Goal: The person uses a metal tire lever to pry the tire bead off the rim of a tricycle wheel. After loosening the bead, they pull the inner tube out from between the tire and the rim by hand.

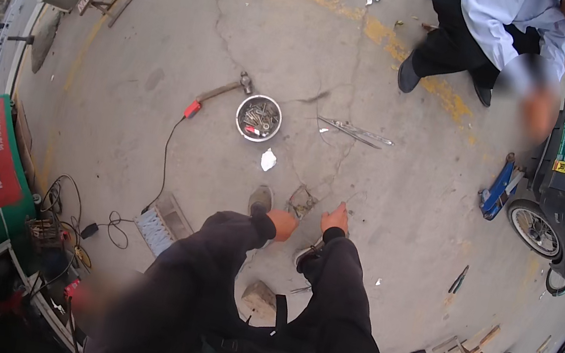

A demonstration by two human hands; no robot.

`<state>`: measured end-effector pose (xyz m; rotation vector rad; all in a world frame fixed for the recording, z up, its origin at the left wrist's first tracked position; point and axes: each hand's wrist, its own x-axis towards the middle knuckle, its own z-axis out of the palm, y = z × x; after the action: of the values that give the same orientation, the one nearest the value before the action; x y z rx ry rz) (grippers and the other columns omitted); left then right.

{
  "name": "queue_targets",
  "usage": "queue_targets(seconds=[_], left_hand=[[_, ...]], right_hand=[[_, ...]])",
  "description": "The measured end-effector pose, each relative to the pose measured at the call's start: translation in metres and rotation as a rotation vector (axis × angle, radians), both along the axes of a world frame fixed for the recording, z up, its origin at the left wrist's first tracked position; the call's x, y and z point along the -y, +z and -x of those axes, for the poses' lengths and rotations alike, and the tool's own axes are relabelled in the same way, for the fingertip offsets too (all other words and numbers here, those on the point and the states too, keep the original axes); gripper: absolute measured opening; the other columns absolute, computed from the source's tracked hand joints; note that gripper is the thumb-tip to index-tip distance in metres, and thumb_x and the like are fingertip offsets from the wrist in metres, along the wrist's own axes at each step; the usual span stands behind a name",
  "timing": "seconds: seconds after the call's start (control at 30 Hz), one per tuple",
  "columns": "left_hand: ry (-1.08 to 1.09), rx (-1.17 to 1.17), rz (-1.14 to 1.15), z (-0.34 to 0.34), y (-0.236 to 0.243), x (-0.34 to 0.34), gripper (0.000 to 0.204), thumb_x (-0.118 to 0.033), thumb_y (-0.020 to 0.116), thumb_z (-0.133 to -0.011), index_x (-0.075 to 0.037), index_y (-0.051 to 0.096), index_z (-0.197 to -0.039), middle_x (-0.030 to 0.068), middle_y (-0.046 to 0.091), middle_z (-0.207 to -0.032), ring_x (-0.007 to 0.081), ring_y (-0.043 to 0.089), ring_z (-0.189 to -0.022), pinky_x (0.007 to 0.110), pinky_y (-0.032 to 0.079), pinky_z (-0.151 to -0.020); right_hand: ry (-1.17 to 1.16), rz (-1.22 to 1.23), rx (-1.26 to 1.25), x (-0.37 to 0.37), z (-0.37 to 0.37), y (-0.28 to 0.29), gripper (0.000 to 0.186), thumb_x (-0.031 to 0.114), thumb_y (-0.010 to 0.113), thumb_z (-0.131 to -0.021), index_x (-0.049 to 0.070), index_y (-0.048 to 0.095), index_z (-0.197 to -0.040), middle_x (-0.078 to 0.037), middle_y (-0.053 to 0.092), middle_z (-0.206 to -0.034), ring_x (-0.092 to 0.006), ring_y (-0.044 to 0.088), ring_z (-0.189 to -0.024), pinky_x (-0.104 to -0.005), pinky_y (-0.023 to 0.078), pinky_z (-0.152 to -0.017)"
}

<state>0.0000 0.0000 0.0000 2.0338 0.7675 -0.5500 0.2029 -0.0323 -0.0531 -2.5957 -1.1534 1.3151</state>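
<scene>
At the left of the working ground [246, 36], the grey rectangular frame [177, 217] and the red end [192, 110] of a black cord lie clear of the knees; the cord is best left slack there, away from the feet. The hammer [218, 93] lies with its head almost at the metal bowl [256, 140], which holds loose metal hardware. Small parts would best go straight into that bowl, since the bare ground could easily lose them.

Next comes the left hand [280, 225], low beside the left shoe [262, 199], its fingers curled; whether it grips anything cannot be told. Between and slightly beyond the two hands, on the ground well in from its edges, is a small dark tangle of thin pieces [302, 201]. The right hand [335, 220] is apart from the left, fingers drawn in, its grip likewise unclear. Such thin pieces probably call for one hand steadying and the other working gently.

Farther right, the pliers [458, 279] lie well apart, probably an awkward reach from this seat.
</scene>
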Motion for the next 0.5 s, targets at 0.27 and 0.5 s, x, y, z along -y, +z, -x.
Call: queue_targets(seconds=[0.27, 0.5], left_hand=[[-0.315, 0.14, -0.361, -0.076, 0.03, -0.05, 0.026, -0.015, 0.061, -0.085, -0.006, 0.064, -0.109, 0.0093, 0.061, -0.107, 0.0243, 0.062, -0.097, 0.037, 0.052, -0.071], [-0.34, 0.067, -0.591, -0.067, 0.004, -0.098, 0.033, -0.016, 0.058, -0.087, -0.007, 0.062, -0.118, 0.0082, 0.06, -0.104, 0.0232, 0.061, -0.094, 0.036, 0.05, -0.071]], right_hand=[[0.415, -0.405, 0.301, -0.161, -0.093, -0.171, 0.086, 0.026, 0.075, -0.084, 0.006, 0.029, -0.154, -0.015, 0.034, -0.159, -0.0348, 0.034, -0.145, -0.0454, 0.039, -0.112], [0.633, -0.4, 0.461, -0.178, -0.121, -0.248, 0.045, 0.027, 0.067, -0.09, 0.011, 0.055, -0.13, -0.012, 0.056, -0.13, -0.0306, 0.05, -0.129, -0.0452, 0.044, -0.103]])
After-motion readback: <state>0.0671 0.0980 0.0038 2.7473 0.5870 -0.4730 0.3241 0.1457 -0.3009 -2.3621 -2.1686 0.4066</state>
